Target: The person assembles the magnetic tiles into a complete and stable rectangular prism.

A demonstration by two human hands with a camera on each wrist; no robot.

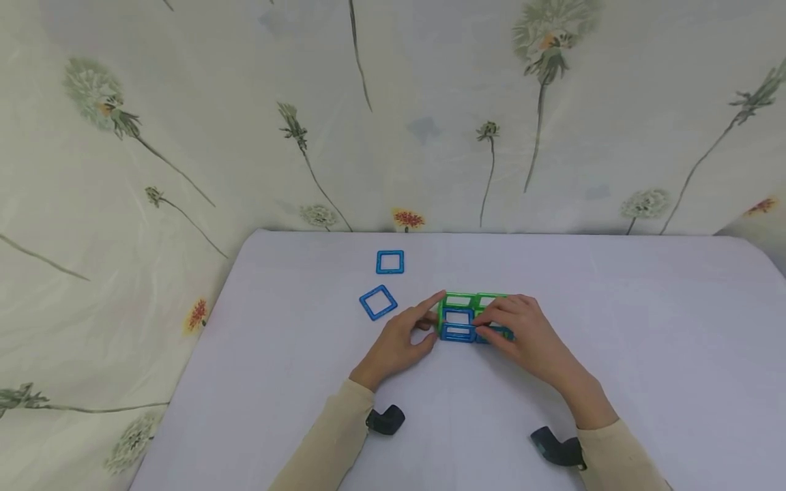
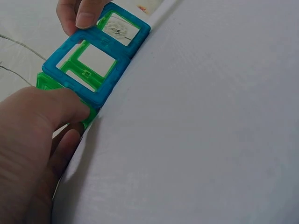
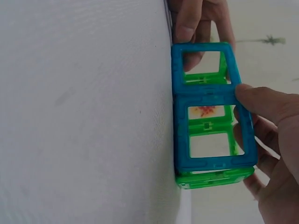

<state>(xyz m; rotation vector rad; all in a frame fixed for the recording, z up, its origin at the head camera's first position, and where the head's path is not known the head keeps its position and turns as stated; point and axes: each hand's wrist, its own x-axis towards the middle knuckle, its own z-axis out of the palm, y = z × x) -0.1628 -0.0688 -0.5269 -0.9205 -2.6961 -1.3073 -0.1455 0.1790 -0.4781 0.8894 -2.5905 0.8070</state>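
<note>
A small box built of square magnetic tiles stands on the table, with two blue tiles side by side along its front. Green tiles form its back and ends. My left hand grips the left end, thumb by the front corner and index finger reaching to the back corner. From the other side, my right hand pinches the upper edge of the front near the seam between the blue tiles. Its thumb lies on the blue frame, while the other fingers are partly hidden behind it.
Two loose blue square tiles lie left of the box, one farther back and one turned at an angle. White cloth covers the table. A flower-print curtain hangs behind it.
</note>
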